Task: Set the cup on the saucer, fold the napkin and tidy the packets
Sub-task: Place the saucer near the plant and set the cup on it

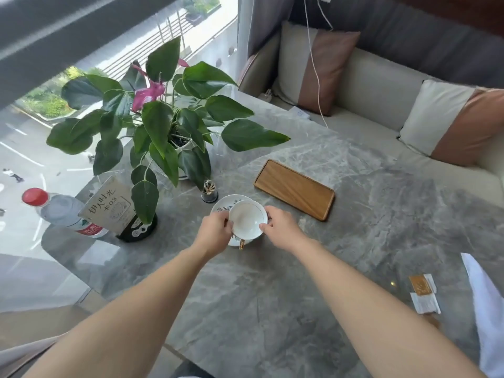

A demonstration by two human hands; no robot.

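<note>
A white cup (pixel 247 218) with a gold handle sits over a white saucer (pixel 226 204) with a dark floral pattern, in the middle of the grey marble table (pixel 354 241). My left hand (pixel 215 230) grips the cup's left rim and my right hand (pixel 281 227) grips its right rim. Whether the cup rests on the saucer or hangs just above it is unclear. A white napkin (pixel 488 309) lies at the right edge. Beside it lie two packets, one gold (pixel 420 285) and one white (pixel 425 302).
A wooden tray (pixel 294 189) lies right of the cup. A potted plant (pixel 163 126), a toothpick holder (pixel 209 190), a table sign (pixel 109 205) and a water bottle (pixel 62 211) stand at the left. A cushioned bench (pixel 381 85) runs along the far side.
</note>
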